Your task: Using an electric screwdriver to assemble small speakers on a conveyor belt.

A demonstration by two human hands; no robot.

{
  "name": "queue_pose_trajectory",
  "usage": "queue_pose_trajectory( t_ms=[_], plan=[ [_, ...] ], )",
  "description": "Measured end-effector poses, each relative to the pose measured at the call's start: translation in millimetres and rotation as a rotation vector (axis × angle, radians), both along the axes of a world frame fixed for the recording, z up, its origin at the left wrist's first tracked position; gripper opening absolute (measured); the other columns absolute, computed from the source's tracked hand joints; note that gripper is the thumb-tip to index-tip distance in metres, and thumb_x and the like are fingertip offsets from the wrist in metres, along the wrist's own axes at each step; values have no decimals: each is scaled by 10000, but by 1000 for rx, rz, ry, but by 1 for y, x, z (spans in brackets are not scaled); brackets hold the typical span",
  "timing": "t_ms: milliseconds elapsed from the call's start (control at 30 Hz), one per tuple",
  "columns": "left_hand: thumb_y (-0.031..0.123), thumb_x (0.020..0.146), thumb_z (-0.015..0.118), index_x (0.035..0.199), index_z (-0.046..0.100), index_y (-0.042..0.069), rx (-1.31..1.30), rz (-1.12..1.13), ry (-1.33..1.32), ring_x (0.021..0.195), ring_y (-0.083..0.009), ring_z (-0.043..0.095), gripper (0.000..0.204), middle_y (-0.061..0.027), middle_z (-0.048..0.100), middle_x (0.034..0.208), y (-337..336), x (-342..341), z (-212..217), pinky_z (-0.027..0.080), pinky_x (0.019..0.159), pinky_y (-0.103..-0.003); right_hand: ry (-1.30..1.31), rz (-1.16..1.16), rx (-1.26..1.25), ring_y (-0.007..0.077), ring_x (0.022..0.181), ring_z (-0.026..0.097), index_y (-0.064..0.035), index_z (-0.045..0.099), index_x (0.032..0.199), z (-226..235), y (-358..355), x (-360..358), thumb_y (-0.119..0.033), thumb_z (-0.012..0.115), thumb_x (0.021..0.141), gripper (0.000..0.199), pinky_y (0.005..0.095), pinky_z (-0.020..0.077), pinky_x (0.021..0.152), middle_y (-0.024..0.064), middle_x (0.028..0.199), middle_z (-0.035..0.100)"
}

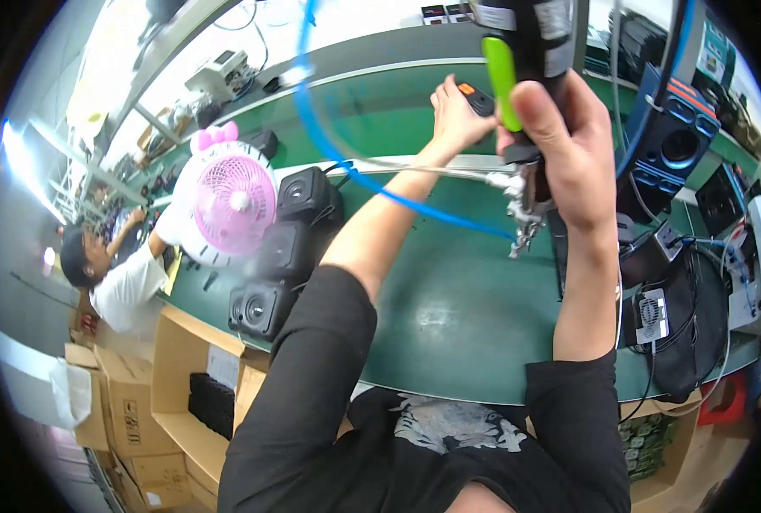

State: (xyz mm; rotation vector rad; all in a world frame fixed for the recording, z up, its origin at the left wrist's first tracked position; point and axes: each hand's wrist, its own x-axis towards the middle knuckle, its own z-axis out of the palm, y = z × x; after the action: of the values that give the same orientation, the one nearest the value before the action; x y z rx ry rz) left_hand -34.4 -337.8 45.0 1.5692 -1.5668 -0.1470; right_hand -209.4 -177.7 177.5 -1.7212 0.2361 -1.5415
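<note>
My right hand (568,154) is wrapped round a black power screwdriver (530,60) with a lime-green lever. It hangs upright over the bench, and its metal tip (525,227) carries fittings with a clear tube and a blue hose (406,205). My left hand (459,120) reaches to the far side of the green work surface (449,316). Its fingers curl round a small dark case (476,98) with an orange patch, lying close to the screwdriver. The case's lower part is hidden by the hand and the tool.
Several black speaker boxes (265,308) stand at the left, beside a pink fan (235,205). Larger blue-fronted speakers (675,141) and cables are on the right. Open cardboard boxes (175,342) sit below the left edge. A co-worker (124,291) is at the far left.
</note>
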Motion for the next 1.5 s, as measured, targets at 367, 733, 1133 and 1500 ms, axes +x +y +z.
queue_pose_trajectory(
  t_ms=[367, 733, 1133, 1500],
  plan=[
    [646, 536, 850, 1465, 131, -129, 94, 161, -186, 1361, -424, 358, 1407, -308, 335, 1453, -66, 36, -33, 305, 1150, -457, 98, 74, -71, 144, 664, 613, 45, 557, 1069, 13, 25, 3, -337, 549, 1011, 386, 247, 500, 633, 117, 833, 635],
    [544, 773, 735, 1214, 522, -59, 161, 64, -756, 1046, -346, 603, 777, -219, 620, 1082, 336, 76, 117, 489, 935, -417, 75, 150, 102, 154, 714, 567, 53, 524, 1174, -1, 7, -5, -430, 474, 1028, 507, 252, 457, 661, 114, 940, 584],
    [560, 665, 784, 1394, 315, -122, 541, 677, -355, 1139, -379, 534, 1103, -253, 537, 1213, 436, 146, 33, 453, 1003, -423, -4, 377, 184, 223, 879, 596, 49, 534, 1190, 14, 32, 17, -432, 521, 1000, 517, 357, 493, 848, 168, 1075, 598],
    [252, 591, 796, 1409, 321, -101, 116, 91, -442, 1176, -410, 505, 1010, -281, 499, 1276, 437, 104, 67, 391, 1061, -441, 183, 511, 187, 96, 692, 493, 28, 436, 1235, 41, 35, 9, -551, 664, 885, 714, 275, 413, 697, 28, 874, 463]
  ],
)
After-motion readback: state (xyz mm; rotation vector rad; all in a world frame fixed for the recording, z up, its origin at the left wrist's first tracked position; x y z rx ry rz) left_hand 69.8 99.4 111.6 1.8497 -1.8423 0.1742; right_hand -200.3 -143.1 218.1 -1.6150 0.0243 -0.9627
